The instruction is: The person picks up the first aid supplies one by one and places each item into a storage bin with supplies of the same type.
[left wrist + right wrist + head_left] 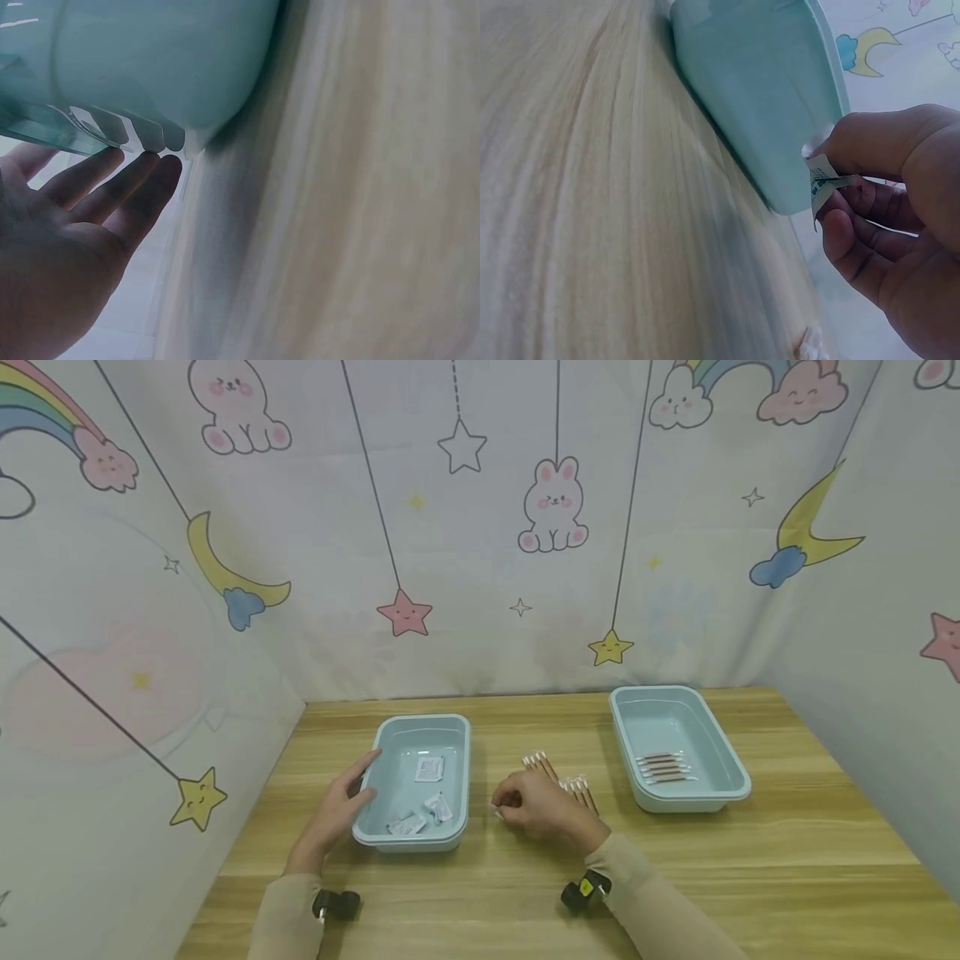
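The white printed sachet (821, 172) was pinched in the right hand's (543, 806) grip, just right of the left tub (465, 777). The left hand (337, 814), its grip loose, fingers extended, touched that tub's left side. Three packets (430, 768) lay inside it. Right of it, cotton swabs (577, 790) lay on the desk (487, 910); farther right stood a second tub (686, 712) holding swabs.

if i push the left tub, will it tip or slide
The left tub would probably slide rather than tip, being wide and low on the flat table. It is likely light for its size: it looks like plastic and holds only a few small packets. Those may shift, as they lie loose on its floor.
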`<state>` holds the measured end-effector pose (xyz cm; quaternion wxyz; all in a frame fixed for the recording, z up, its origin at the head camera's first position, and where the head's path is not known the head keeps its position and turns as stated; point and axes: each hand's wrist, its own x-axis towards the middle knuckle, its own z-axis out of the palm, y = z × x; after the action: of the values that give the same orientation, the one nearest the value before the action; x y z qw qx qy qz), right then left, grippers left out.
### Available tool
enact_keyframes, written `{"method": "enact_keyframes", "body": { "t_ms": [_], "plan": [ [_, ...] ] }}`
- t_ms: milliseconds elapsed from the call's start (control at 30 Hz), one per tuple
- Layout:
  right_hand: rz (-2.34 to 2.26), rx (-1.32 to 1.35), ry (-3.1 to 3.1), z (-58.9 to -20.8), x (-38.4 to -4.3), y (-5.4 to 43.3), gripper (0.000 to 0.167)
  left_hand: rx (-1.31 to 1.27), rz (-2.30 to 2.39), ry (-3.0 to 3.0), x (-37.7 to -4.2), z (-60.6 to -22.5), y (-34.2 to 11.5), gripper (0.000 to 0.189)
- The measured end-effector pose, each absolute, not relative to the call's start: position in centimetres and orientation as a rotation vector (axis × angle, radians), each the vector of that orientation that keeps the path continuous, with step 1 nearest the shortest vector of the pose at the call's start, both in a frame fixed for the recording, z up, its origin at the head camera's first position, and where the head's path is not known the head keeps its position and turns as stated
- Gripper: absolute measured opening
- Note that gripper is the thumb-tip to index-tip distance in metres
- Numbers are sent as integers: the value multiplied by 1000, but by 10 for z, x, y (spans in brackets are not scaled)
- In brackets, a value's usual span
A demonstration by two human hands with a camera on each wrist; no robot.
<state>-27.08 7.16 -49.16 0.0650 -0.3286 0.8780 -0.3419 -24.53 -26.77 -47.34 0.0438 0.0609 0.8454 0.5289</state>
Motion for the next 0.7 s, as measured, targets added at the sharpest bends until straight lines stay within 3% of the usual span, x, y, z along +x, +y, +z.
{"method": "enact_keyframes", "body": {
  "t_ms": [700],
  "plan": [
    [-1060,-1113,2698,-486,-273,75,6,187,1600,2619,-261,-502,-278,61]
  ]
}}
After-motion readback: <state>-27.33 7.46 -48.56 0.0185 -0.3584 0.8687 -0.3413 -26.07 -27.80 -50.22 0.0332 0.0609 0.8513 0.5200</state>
